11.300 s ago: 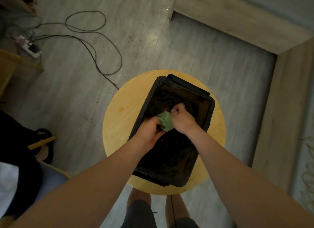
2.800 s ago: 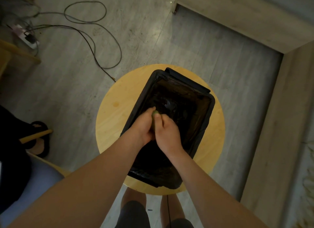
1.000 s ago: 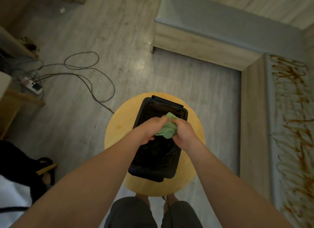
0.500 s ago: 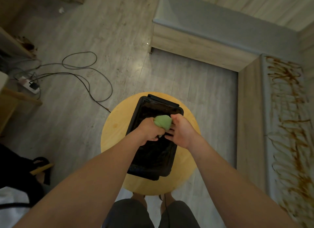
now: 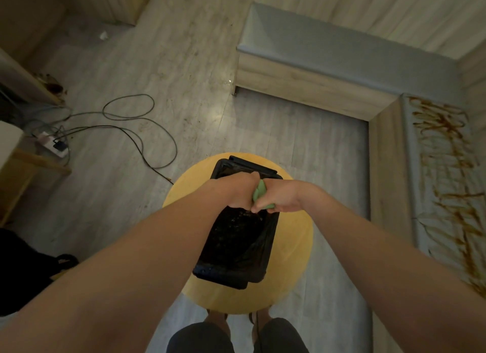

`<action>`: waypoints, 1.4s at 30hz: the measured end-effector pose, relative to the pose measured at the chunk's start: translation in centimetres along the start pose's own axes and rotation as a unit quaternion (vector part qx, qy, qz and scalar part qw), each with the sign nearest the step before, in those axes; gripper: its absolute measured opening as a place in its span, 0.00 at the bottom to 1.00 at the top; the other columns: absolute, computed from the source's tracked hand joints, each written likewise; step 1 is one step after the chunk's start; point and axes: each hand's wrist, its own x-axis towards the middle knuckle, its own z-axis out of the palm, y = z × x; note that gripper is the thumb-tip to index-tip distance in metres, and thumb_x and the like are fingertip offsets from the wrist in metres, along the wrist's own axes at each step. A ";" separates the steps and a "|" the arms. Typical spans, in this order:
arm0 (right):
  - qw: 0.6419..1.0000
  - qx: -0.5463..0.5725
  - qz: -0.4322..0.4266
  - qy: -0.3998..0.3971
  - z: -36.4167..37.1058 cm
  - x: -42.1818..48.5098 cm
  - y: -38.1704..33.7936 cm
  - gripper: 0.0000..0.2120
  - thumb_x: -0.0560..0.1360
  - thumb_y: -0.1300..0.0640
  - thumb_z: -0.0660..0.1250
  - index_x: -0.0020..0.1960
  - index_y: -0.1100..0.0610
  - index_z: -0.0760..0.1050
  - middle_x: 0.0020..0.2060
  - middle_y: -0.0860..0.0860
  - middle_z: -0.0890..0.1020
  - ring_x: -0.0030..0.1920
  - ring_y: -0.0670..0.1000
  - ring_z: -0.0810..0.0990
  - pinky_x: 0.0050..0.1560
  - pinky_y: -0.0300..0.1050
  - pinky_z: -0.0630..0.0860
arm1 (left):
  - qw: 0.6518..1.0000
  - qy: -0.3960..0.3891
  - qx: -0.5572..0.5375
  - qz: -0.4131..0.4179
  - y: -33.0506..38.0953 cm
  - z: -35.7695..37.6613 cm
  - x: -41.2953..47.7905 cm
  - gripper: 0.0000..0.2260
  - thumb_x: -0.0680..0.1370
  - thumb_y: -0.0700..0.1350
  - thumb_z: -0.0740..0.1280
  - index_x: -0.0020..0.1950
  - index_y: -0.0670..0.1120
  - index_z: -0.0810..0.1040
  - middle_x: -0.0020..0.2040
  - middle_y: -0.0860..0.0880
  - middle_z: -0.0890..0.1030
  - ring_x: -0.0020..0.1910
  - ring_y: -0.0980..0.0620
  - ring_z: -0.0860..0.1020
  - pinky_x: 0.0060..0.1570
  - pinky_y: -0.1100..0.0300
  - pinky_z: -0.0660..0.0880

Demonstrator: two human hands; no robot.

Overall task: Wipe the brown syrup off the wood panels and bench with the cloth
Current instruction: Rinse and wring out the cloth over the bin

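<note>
- hidden / unclear: most of the green cloth [image 5: 258, 193] is buried between the two fists, with only a crumpled wedge showing. left hand [image 5: 238, 192] and right hand [image 5: 280, 200] are both clenched tight on it, knuckles nearly touching, above the 12 o'clock end of the bin [image 5: 222, 275].
- bin interior is very dark. pale specks show on the black liner, contents can't be made out.
- feet at 6 o'clock are mostly covered by the stool [image 5: 292, 260]. dark shorts [image 5: 200, 337] are cut by the lower edge.
- black shape at 8 o'clock runs off frame, not identifiable.
- the soiled bench section [image 5: 410, 184] at 3 o'clock is cropped by the right edge.
- surface / room: the bin sits on the round stool, centre frame. grey plank floor [image 5: 184, 76], scuffed and dimly lit. an l-shaped bench fills 12 to 4 o'clock. a looped cable [image 5: 153, 104] and power strip [image 5: 50, 143] lie at 10 o'clock.
- materials / shapes: stool top is pale yellow wood, smooth. bin is rectangular, with a glossy, wrinkled liner. bench has a grey seat over a light wood panel [image 5: 389, 173].
- brown syrup [image 5: 444, 147] scrawls in loops and streaks across the seat at 3 o'clock, well apart from the cloth.
</note>
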 end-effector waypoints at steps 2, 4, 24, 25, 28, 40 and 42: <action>0.998 -0.057 -0.001 0.031 0.1 0.3 -0.1 0.14 0.73 0.64 0.75 0.54 0.51 0.77 0.47 0.48 0.79 0.49 0.49 0.77 0.48 0.44 0.75 | 0.999 -0.008 0.038 -0.005 0.4 -0.2 0.2 0.27 0.75 0.47 0.77 0.65 0.43 0.65 0.50 0.46 0.78 0.47 0.49 0.79 0.40 0.56 0.77; 0.992 -0.108 0.001 0.073 0.3 0.5 -0.3 0.13 0.73 0.63 0.75 0.53 0.53 0.76 0.46 0.50 0.78 0.47 0.50 0.77 0.46 0.44 0.79 | 0.997 0.006 0.072 -0.005 0.4 0.1 0.6 0.27 0.75 0.45 0.76 0.66 0.41 0.65 0.50 0.45 0.80 0.47 0.47 0.81 0.42 0.52 0.80; 0.770 -0.543 -0.115 0.314 3.6 2.4 2.1 0.14 0.79 0.61 0.67 0.62 0.59 0.69 0.52 0.57 0.78 0.44 0.58 0.83 0.35 0.48 0.73 | 0.988 -0.075 -0.081 -0.108 -1.5 1.8 1.1 0.13 0.73 0.38 0.69 0.30 0.44 0.70 0.23 0.48 0.70 0.22 0.49 0.68 0.26 0.59 0.65; 0.773 -0.536 -0.122 0.318 3.4 2.3 2.3 0.15 0.78 0.61 0.67 0.63 0.59 0.68 0.52 0.57 0.77 0.44 0.58 0.82 0.35 0.49 0.73 | 0.988 -0.065 -0.099 -0.095 -1.3 1.7 0.9 0.11 0.74 0.39 0.70 0.33 0.43 0.73 0.25 0.48 0.73 0.25 0.48 0.71 0.27 0.59 0.68; 0.844 -0.447 -0.140 0.262 2.3 2.1 3.1 0.20 0.77 0.60 0.70 0.65 0.56 0.68 0.48 0.56 0.76 0.44 0.58 0.79 0.39 0.51 0.75 | 0.985 -0.074 -0.145 -0.066 -1.8 1.7 -0.2 0.16 0.75 0.46 0.76 0.59 0.43 0.77 0.46 0.46 0.82 0.41 0.50 0.80 0.40 0.59 0.79; 0.999 -0.022 0.045 0.009 0.3 -0.8 0.1 0.10 0.77 0.66 0.72 0.55 0.57 0.75 0.39 0.52 0.78 0.31 0.46 0.75 0.30 0.38 0.71 | 0.978 0.158 0.085 0.108 -3.9 2.6 -1.5 0.48 0.73 0.49 0.79 0.83 0.52 0.50 0.77 0.48 0.60 0.70 0.45 0.71 0.64 0.51 0.75; 0.998 0.019 0.052 -0.016 0.3 -0.9 -0.2 0.08 0.77 0.65 0.72 0.50 0.57 0.74 0.34 0.49 0.74 0.28 0.45 0.65 0.27 0.37 0.61 | 0.980 0.150 0.067 0.108 -3.2 2.5 -1.8 0.48 0.74 0.48 0.78 0.83 0.53 0.48 0.77 0.48 0.61 0.62 0.46 0.77 0.56 0.55 0.77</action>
